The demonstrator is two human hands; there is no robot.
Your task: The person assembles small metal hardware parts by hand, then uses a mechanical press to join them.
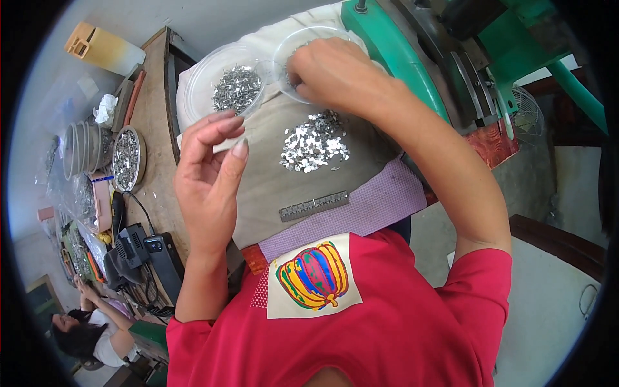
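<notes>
My right hand [335,74] reaches into the far clear plastic bowl [284,45]. Its fingertips are hidden down inside, so their grip does not show. Raised over the left side of the grey cloth, my left hand [209,174] is open, with curved fingers, the thumb apart and nothing visible between them. Beyond it stands another clear plastic bowl [193,90] with a heap of small silvery metal pieces [237,89]. A loose pile of shiny flat metal pieces [314,145] lies between my arms. Closer to me rests a grey metal strip [314,206] divided into a row of segments.
A green machine [400,58] stands at the far right. Purple patterned cloth [348,219] covers the near edge. On the left wooden table are a round tin of metal pieces [129,158], a black device [162,258] with cables, and a yellowish container [103,48]. Another person [97,329] sits lower left.
</notes>
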